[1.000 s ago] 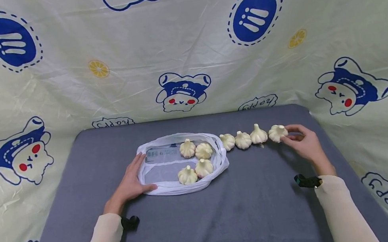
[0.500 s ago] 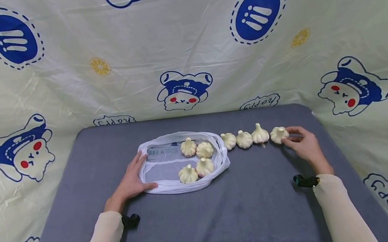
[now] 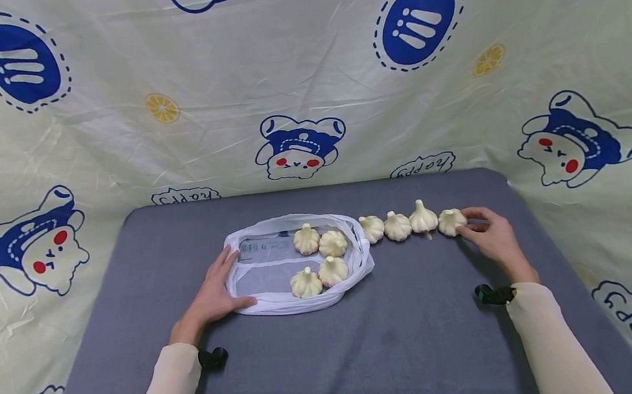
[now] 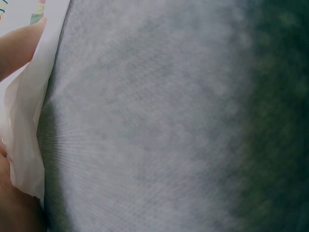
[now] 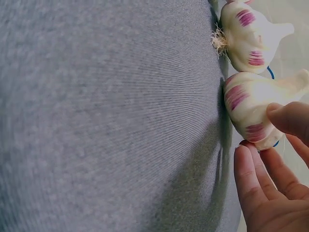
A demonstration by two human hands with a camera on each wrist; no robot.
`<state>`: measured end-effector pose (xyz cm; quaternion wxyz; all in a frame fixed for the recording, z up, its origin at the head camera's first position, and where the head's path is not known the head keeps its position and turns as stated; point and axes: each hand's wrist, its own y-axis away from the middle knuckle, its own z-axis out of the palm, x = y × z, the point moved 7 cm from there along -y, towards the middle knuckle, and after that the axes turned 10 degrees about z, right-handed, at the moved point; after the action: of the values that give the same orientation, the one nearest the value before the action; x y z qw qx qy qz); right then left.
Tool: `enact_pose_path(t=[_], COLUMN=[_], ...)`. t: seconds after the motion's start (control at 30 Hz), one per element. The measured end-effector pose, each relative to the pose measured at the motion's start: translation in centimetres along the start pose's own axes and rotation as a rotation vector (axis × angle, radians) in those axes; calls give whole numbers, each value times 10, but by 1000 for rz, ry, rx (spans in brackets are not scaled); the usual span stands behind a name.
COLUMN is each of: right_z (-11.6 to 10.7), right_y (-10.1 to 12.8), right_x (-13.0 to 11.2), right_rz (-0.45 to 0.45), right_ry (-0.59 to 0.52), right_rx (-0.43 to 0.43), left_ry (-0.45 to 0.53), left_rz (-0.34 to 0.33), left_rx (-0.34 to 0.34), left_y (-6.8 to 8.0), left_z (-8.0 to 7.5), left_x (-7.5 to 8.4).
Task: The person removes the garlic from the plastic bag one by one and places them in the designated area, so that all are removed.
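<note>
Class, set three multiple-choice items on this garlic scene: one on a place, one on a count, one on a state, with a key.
1. Where does the left hand rest?
A on the mesh bag's rim
B on the wall cloth
C on a loose bulb

2. How many garlic bulbs lie inside the mesh bag?
A two
B four
C six

3. The right hand is
A flat on the table
B lifted in the air
C touching the end bulb

Key: A, its thumb and fingers lie along the rim; B, four show inside; C, fingers meet the row's last bulb.

A grey cloth covers the table; behind it hangs a pale sheet printed with blue bears, ovals and lemon slices.
</note>
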<state>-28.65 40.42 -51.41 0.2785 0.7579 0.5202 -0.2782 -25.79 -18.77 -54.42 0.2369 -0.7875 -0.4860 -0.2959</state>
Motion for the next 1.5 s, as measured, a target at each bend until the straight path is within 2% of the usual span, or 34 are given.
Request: enact_pose_path(t=[0.63, 0.93, 1.2, 1.5], right_z=[5, 1, -11, -14], right_y=[-1, 3, 17, 41], right_x=[-1, -7, -30, -82], right_rz=[-10, -59, -66, -198], right_ry=[33, 78, 113, 71], right_rx=[-36, -75, -85, -58], left_ry=[0, -2, -3, -8], left_rz=[-15, -13, -14, -14], left_rx=[-7, -8, -12, -18], left_y=[1, 1, 1, 1], left_z=[1, 1, 0, 1], left_x=[1, 1, 1, 1])
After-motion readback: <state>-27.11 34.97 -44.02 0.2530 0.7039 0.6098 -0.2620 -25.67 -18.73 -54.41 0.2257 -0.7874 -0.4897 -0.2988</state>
